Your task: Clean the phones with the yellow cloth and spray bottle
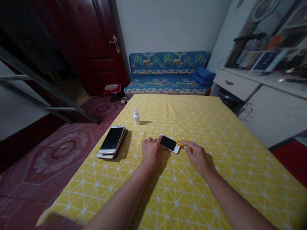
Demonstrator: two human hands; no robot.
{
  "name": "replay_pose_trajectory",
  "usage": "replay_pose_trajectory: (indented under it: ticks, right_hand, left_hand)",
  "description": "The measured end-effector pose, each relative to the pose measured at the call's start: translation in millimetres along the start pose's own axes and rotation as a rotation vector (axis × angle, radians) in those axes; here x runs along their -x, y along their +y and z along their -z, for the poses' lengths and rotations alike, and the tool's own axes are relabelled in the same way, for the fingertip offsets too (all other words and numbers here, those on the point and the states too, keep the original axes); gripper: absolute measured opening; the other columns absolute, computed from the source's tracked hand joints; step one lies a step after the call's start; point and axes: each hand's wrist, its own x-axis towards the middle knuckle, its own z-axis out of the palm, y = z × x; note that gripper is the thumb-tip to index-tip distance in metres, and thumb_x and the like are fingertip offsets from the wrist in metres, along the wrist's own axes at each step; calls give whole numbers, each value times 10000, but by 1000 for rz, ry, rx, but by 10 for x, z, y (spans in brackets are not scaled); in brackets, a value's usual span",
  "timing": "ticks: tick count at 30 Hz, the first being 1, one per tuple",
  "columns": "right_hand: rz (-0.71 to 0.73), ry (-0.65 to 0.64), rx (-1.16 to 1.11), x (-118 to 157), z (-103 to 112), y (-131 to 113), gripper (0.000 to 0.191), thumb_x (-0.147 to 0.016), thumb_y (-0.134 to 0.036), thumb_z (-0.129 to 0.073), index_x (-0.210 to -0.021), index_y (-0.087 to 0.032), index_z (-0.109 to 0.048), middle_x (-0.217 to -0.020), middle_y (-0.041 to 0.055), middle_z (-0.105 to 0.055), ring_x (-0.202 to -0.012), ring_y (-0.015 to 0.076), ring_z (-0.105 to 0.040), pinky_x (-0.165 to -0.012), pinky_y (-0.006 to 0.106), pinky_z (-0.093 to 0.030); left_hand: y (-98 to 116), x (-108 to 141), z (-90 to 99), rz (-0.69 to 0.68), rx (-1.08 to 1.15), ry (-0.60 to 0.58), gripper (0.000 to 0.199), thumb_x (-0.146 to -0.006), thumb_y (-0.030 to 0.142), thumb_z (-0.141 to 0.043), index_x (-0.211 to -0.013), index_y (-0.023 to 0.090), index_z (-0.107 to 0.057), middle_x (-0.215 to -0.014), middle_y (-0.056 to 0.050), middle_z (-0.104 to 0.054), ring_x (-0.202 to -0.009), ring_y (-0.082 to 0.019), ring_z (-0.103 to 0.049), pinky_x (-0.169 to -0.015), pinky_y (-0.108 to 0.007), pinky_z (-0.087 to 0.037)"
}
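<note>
A white smartphone point(169, 143) with a dark screen lies face up on the table, turned slightly aslant. My left hand point(151, 150) grips its left end, fingers curled at the edge and the index finger over the top corner. Between the closed fingers of my right hand point(195, 155) is a small yellow cloth point(179, 142), which touches the phone's right end. How far the cloth reaches inside the fingers is hidden.
A stack of larger phones point(112, 140) lies to the left. Behind it stands a small white spray bottle point(136, 117). A yellow patterned tablecloth point(177, 204) covers the table. Beyond are a blue sofa point(163, 80), a dark red door point(96, 38) and a white cabinet point(275, 111).
</note>
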Motion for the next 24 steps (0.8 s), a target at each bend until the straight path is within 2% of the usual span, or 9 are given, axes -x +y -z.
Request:
replay_pose_trajectory:
  ticks: [4, 9, 12, 14, 17, 20, 24]
  right_hand:
    - [-5, 8, 23, -2, 0, 7, 318, -884, -220, -506, -1095, -294, -733, -1116, 58, -721, -1013, 217, -678, -885, 364, -548]
    - [-17, 12, 19, -16, 4, 8, 323, -880, -218, -512, -1096, -318, -730, -1083, 45, -730, -1015, 211, -680, -896, 358, -542]
    - [-32, 4, 13, -23, 7, 23, 323, -884, -229, -507, -1104, -312, -728, -1091, 49, -729, -1007, 210, -684, -878, 351, -545]
    - [-35, -1, 17, -27, 8, 34, 321, -885, -238, -506, -1106, -308, -728, -1102, 50, -728, -1001, 211, -685, -873, 353, -545]
    - [-30, 4, 13, -31, 6, 52, 314, -886, -251, -504, -1096, -296, -732, -1108, 55, -728, -1000, 213, -683, -880, 359, -542]
    - [-34, 10, 11, -35, 0, 71, 305, -888, -263, -501, -1086, -282, -732, -1104, 65, -725, -993, 216, -684, -882, 366, -542]
    - [-46, 4, 22, -37, -4, 71, 301, -886, -264, -501, -1077, -274, -734, -1096, 68, -727, -981, 218, -687, -869, 368, -549]
  left_hand:
    - [20, 11, 14, 46, -20, 22, 479, -851, 353, -692, -1313, 253, -618, -855, -79, -734, -935, -285, -643, -802, -380, -428]
    - [-30, 40, -25, 27, 28, 91, 537, -774, 436, -768, -1269, 262, -656, -877, -89, -734, -920, -297, -642, -824, -405, -445]
    - [-85, 29, -69, -65, 114, 117, 550, -771, 382, -779, -1285, 249, -639, -1005, -85, -748, -992, -300, -620, -877, -427, -452]
    - [-120, 6, -96, -137, 187, 132, 599, -774, 324, -777, -1337, 244, -590, -1201, -83, -708, -1120, -299, -580, -973, -450, -430]
    - [-161, -32, -136, -161, 276, 95, 706, -786, 270, -755, -1433, 243, -473, -1431, -83, -568, -1336, -313, -450, -1132, -532, -300]
    - [-183, -48, -173, -146, 332, -5, 762, -819, 250, -706, -1496, 234, -357, -1448, -99, -549, -1438, -325, -337, -1169, -623, -187]
    - [-176, -48, -181, -145, 358, -47, 788, -830, 238, -688, -1514, 223, -297, -1432, -119, -559, -1407, -296, -395, -1175, -615, -177]
